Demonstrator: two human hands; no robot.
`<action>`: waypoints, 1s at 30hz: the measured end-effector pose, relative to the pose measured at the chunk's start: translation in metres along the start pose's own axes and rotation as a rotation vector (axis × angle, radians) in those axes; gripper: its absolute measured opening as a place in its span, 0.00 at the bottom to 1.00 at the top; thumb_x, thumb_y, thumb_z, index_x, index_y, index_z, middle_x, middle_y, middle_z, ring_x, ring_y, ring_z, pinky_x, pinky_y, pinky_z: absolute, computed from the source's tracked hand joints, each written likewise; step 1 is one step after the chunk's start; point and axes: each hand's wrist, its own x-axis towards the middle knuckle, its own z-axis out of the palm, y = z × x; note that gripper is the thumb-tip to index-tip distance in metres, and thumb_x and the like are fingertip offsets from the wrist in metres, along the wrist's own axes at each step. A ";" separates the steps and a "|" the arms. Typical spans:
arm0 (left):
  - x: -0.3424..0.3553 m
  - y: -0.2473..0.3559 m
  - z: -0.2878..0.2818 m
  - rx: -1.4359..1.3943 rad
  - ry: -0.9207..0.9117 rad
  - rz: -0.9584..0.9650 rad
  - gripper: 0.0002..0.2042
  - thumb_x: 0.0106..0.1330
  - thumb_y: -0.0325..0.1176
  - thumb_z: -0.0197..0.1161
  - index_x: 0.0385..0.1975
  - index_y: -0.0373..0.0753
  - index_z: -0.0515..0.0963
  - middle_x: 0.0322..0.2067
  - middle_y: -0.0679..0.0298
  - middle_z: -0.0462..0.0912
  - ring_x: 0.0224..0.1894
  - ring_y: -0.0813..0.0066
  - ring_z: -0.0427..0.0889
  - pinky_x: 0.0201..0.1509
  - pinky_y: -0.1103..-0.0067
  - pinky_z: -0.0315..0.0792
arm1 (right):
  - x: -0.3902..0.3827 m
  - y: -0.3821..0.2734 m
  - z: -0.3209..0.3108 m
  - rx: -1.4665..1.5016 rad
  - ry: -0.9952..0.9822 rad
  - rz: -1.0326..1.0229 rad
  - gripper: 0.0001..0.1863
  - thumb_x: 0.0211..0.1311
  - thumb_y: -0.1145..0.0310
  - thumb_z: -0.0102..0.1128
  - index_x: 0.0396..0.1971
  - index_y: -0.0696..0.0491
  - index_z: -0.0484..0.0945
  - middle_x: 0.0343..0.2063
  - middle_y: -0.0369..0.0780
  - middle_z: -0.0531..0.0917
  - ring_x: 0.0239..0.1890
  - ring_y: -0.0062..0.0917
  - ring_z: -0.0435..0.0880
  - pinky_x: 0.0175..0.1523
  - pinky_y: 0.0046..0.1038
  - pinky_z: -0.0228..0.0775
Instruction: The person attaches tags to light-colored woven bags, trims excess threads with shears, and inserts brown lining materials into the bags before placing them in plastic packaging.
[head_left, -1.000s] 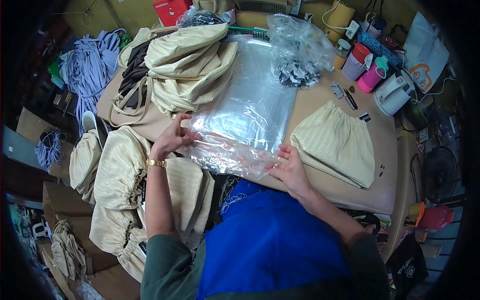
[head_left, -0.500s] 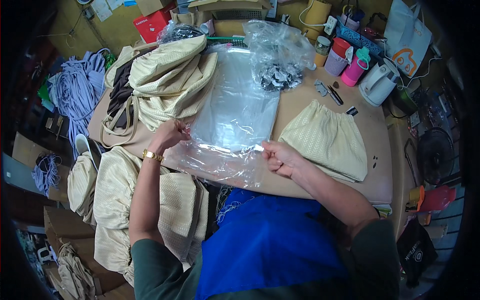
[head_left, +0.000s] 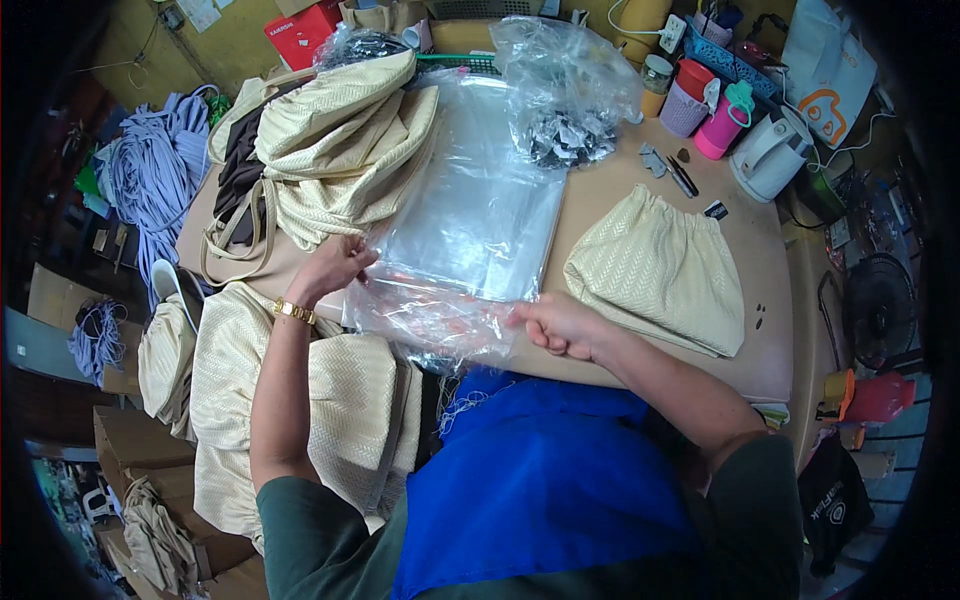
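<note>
Holding a loose piece of clear plastic film (head_left: 430, 318) between two bare hands, the person is working at the near end of a stack of clear plastic sheets (head_left: 480, 205) on the counter (head_left: 603, 185). The left hand (head_left: 340, 265) is gripping the film's left end near the stack's near left corner, its fingers bunching narrowly together. The right hand (head_left: 558, 325) is pinching the opposite end near the stack's near right corner, with the thumb and index finger drawn close and the other fingers curling inward. The film is spreading in wrinkles between them along the stack's near end, its lower part reaching over the counter's edge.

To the right of the stack, a cream woven bag (head_left: 655, 272) is lying by itself, its gathered top facing away from the person. A heap of cream bags (head_left: 340, 150) is slumping just beside the stack's left edge, while more cream bags (head_left: 345, 400) are resting nearer the person than the stack, toward its left. A crumpled clear plastic bundle (head_left: 562, 95) is sitting at the stack's far right corner. Farther to the right, beyond the stack, a white kettle (head_left: 770, 162) is standing beside a pink bottle (head_left: 718, 130).
</note>
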 end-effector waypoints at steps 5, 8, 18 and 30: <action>-0.019 0.003 0.010 0.401 0.316 0.038 0.17 0.56 0.38 0.70 0.38 0.32 0.80 0.34 0.51 0.85 0.38 0.58 0.84 0.42 0.66 0.75 | -0.018 0.017 0.041 -0.242 0.430 -0.253 0.23 0.68 0.62 0.59 0.56 0.62 0.70 0.32 0.41 0.81 0.36 0.18 0.80 0.27 0.17 0.73; -0.007 -0.018 0.026 0.409 0.350 0.005 0.20 0.45 0.37 0.74 0.38 0.35 0.81 0.36 0.48 0.84 0.43 0.53 0.83 0.47 0.65 0.75 | -0.020 0.004 0.039 0.487 0.316 -0.156 0.21 0.63 0.64 0.66 0.49 0.60 0.73 0.32 0.41 0.81 0.21 0.18 0.77 0.21 0.19 0.67; 0.010 0.012 0.005 -0.108 0.024 -0.196 0.12 0.58 0.26 0.64 0.38 0.25 0.75 0.33 0.53 0.82 0.36 0.64 0.86 0.29 0.72 0.81 | 0.000 -0.027 0.013 0.321 0.265 -0.069 0.14 0.58 0.71 0.70 0.37 0.57 0.71 0.26 0.37 0.76 0.17 0.15 0.70 0.16 0.17 0.58; 0.016 -0.007 0.024 0.021 0.019 -0.175 0.28 0.62 0.47 0.68 0.48 0.25 0.73 0.38 0.50 0.84 0.32 0.63 0.86 0.27 0.72 0.81 | 0.018 -0.003 0.011 0.523 0.179 0.023 0.18 0.62 0.73 0.63 0.48 0.58 0.67 0.29 0.41 0.78 0.19 0.21 0.77 0.18 0.22 0.69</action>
